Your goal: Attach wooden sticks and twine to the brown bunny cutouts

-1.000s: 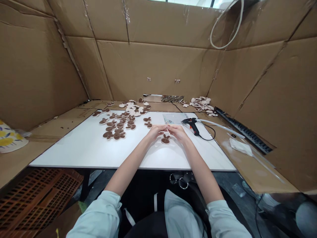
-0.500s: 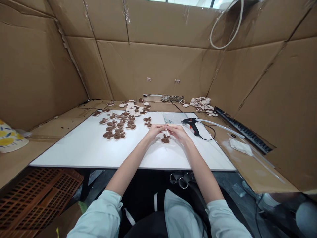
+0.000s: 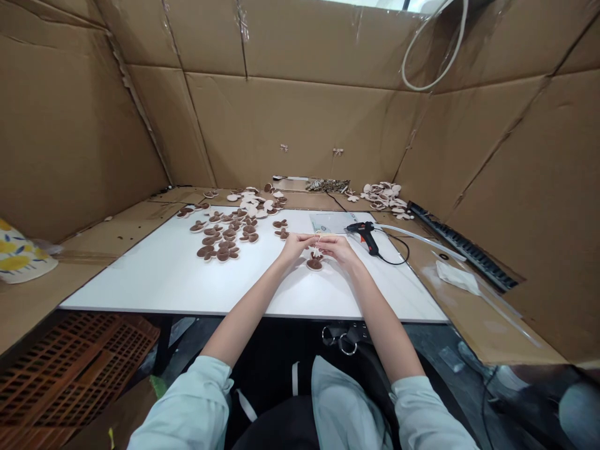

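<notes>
My left hand (image 3: 300,244) and my right hand (image 3: 338,246) meet above the middle of the white tabletop (image 3: 164,284). Both are closed, with fingertips pinched round a thin, pale ribbon (image 3: 317,252) whose loops or ends hang below them. Just under the fingers lies a brown rabbit-head shaped piece (image 3: 314,264) with a pale edge; the ribbon covers part of its ears. I cannot tell whether the two touch. Two similar pieces lie left of my left hand, and a black glue gun (image 3: 365,234) rests to the right of my right hand.
Several brown rabbit-head pieces (image 3: 228,234) lie scattered at left. More pale ones (image 3: 387,195) are heaped at back right. A clear plastic sheet (image 3: 330,222) lies behind my hands. The glue gun's cable (image 3: 403,250) curls on the right. Cardboard walls (image 3: 304,119) enclose the table.
The pale ribbon between my fingers now shows wider loops or ends hanging over the rabbit's ears. My hands stay nearly in place; the whole view has shifted slightly.
</notes>
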A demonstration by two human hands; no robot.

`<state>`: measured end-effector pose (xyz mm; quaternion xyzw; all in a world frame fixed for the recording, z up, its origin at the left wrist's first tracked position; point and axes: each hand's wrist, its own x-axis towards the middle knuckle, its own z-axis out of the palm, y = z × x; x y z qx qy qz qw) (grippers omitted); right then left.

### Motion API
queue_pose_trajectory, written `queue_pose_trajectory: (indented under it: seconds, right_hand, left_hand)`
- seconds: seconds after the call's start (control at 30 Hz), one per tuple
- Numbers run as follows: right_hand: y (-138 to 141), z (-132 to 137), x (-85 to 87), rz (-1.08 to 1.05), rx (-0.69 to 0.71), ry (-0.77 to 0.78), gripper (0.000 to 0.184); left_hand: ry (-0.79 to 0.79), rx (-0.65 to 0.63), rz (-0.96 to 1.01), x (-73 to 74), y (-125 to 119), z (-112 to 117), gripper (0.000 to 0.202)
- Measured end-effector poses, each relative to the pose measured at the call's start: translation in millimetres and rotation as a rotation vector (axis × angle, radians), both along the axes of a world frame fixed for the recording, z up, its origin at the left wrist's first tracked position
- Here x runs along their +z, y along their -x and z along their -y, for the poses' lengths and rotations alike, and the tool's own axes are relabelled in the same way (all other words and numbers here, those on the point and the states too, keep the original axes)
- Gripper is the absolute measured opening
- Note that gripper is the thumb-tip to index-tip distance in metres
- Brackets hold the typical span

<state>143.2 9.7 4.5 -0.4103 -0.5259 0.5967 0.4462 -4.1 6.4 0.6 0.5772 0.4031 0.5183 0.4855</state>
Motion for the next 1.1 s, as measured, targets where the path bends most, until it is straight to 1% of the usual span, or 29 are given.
queue_pose_trajectory:
  seconds: [0.17,0.3,0.37,0.43,0.53,0.77,1.0,1.1]
  right_hand:
    - [0,4,3.2,0.004,0.056,-0.006,0.022]
    - [2,7,5.2,-0.001,0.097,-0.006,0.022]
    - [2,8,6.2,0.01,0.102,0.01,0.024]
    - [2,8,6.9,0.025,0.102,0.011,0.025]
    - [2,7,7.0,0.03,0.092,-0.002,0.026]
    - [3,3,4.8,0.027,0.037,0.009,0.031]
    - [4,5,4.1,0.039,0.043,0.006,0.034]
    - [4,5,3.8,-0.012,0.017,-0.017,0.04]
  left_hand:
    - [0.086,-0.084,0.043,4.2,-2,6,0.027]
    - [0.064,-0.183,0.044,5.6,-4,11,0.029]
    - [0.069,-0.169,0.047,4.2,-4,10,0.029]
    - [0.088,-0.124,0.06,2.0,-3,8,0.028]
    - [0.116,-0.08,0.116,-0.5,-1,4,0.024]
    - [0.216,-0.004,0.203,-0.5,0,-1,0.019]
    - [0.237,-0.032,0.261,2.7,0,-1,0.027]
    - [0.255,-0.097,0.315,4.4,1,0,0.029]
